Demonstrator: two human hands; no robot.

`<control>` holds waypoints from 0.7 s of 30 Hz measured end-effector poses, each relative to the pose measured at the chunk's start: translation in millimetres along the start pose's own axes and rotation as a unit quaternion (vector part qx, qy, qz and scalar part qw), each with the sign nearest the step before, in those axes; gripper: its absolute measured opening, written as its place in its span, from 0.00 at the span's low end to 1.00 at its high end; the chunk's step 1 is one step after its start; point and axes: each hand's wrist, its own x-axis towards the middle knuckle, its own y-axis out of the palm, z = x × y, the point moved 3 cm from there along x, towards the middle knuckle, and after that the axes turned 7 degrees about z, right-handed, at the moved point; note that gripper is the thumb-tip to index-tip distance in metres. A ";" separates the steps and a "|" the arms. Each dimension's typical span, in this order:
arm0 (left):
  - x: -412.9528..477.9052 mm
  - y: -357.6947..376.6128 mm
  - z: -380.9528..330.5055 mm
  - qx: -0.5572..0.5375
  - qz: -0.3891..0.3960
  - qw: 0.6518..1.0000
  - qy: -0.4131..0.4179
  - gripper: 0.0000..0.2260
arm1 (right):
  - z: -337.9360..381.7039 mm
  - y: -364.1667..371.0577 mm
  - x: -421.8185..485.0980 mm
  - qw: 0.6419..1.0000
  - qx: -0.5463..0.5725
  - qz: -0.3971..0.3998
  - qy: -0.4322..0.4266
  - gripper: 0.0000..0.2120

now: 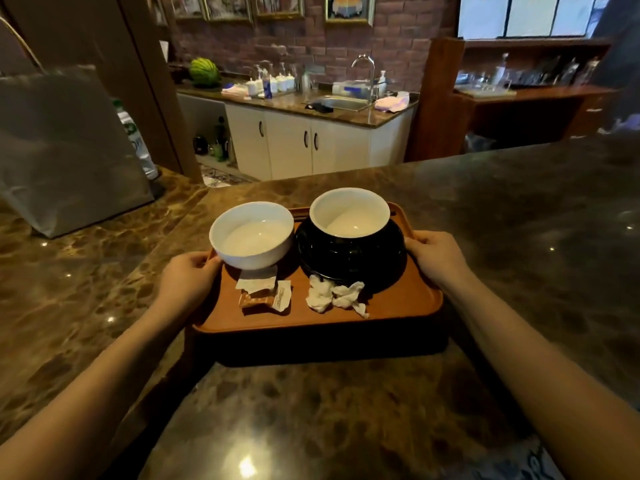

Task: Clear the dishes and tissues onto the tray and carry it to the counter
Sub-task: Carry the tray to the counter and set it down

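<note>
A brown tray (398, 306) hangs just above the marble counter (311, 410), casting a shadow under it. My left hand (187, 275) grips its left rim and my right hand (438, 258) grips its right rim. On the tray's left stands a white bowl (252, 234). A second white bowl (349, 213) sits inside a black bowl (349, 261) on the right. Crumpled white tissues (334, 296) lie in front of the black bowl. A torn wrapper with paper scraps (265, 292) lies in front of the left bowl.
A grey paper bag (65, 150) stands on the counter at the left, a plastic bottle (135, 140) behind it. Beyond the counter edge is a kitchen unit with a sink (343, 102), a watermelon (204, 72) and white cabinets (304, 147).
</note>
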 end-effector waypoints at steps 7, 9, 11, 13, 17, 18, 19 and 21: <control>64.9 29.4 -5.4 0.036 -0.014 0.999 -0.012 0.16 | 2.6 0.8 85.1 0.996 -0.084 0.000 -0.027 0.17; 81.3 37.0 -6.5 0.041 -0.019 0.999 -0.022 0.15 | 3.7 2.0 105.4 0.993 -0.115 -0.004 -0.037 0.17; 97.8 43.7 -9.0 0.051 -0.026 0.998 -0.028 0.13 | 3.4 3.4 126.0 0.988 -0.148 -0.005 -0.039 0.18; 113.8 50.4 -11.5 0.077 -0.032 0.996 -0.029 0.13 | 3.1 5.8 146.1 0.983 -0.180 -0.001 -0.045 0.18; 139.2 61.9 -13.1 0.133 -0.043 0.989 -0.041 0.13 | 0.4 12.5 179.8 0.970 -0.237 0.004 -0.056 0.19; 144.4 63.4 -12.7 0.152 -0.045 0.986 -0.045 0.13 | -1.0 14.7 186.2 0.967 -0.249 0.008 -0.057 0.18; 149.2 64.2 -12.3 0.174 -0.048 0.982 -0.049 0.14 | -2.8 17.3 191.7 0.963 -0.265 0.009 -0.055 0.17; 158.2 65.2 -11.0 0.213 -0.054 0.974 -0.053 0.14 | -5.9 22.1 200.7 0.952 -0.303 0.004 -0.050 0.16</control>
